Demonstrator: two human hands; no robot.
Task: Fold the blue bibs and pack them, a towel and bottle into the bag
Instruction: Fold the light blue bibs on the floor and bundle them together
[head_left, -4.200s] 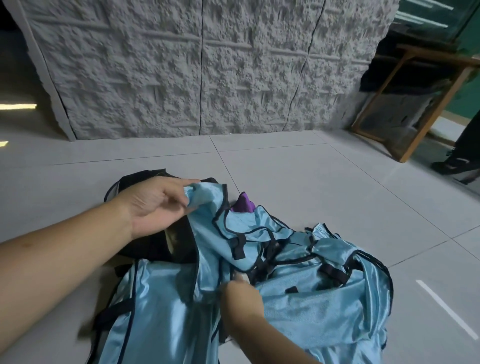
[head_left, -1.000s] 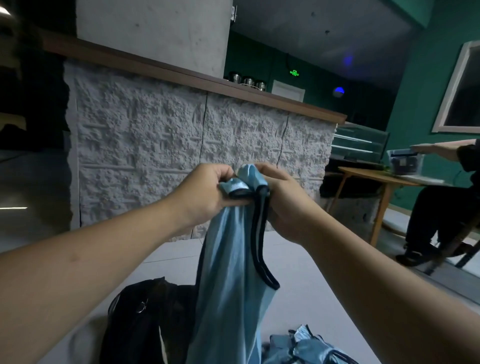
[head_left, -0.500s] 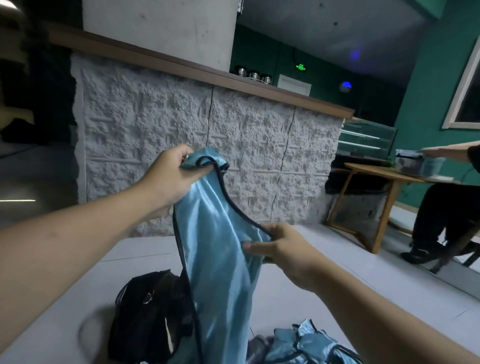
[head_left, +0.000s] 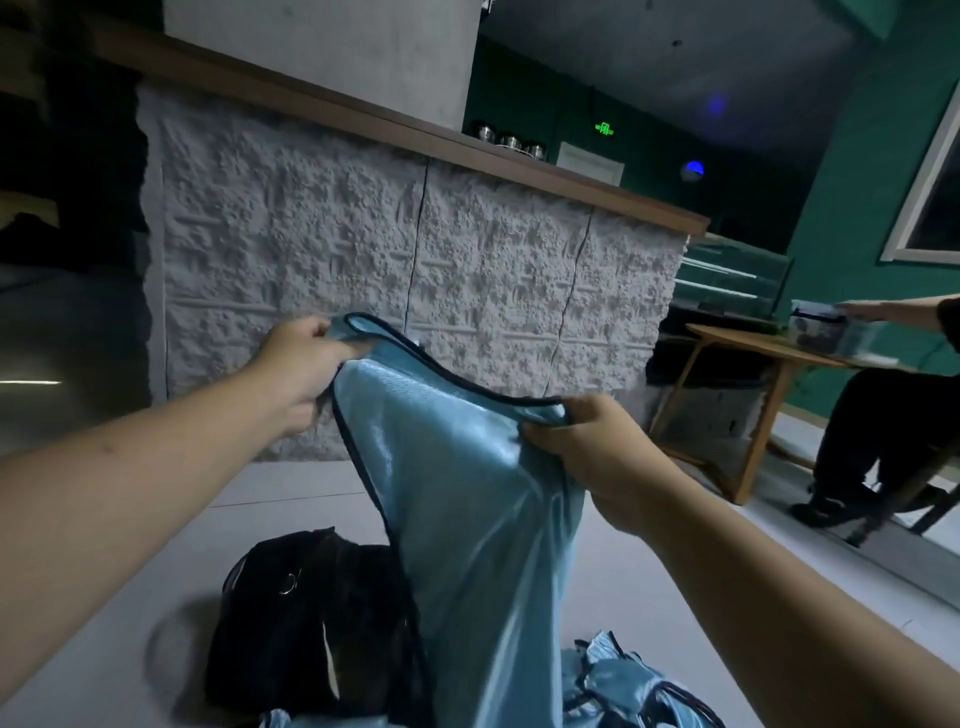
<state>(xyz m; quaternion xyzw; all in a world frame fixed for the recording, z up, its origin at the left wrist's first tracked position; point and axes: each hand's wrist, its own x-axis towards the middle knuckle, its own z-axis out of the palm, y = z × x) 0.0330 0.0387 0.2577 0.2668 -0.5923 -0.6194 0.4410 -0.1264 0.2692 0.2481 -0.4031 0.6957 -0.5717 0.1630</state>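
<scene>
Holding one blue bib (head_left: 467, 499) up, left hand (head_left: 306, 364) and right hand (head_left: 587, 452) clamped on top corners; black bag (head_left: 311, 618) at 7 o'clock. Better level those corners first, then fold.

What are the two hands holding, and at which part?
One blue bib, by its black-trimmed top edge: left hand at one end, right hand at the other.

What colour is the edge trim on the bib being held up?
Dark, black or navy, piping on the light blue bib; the head view shows it along the top edge.
</scene>
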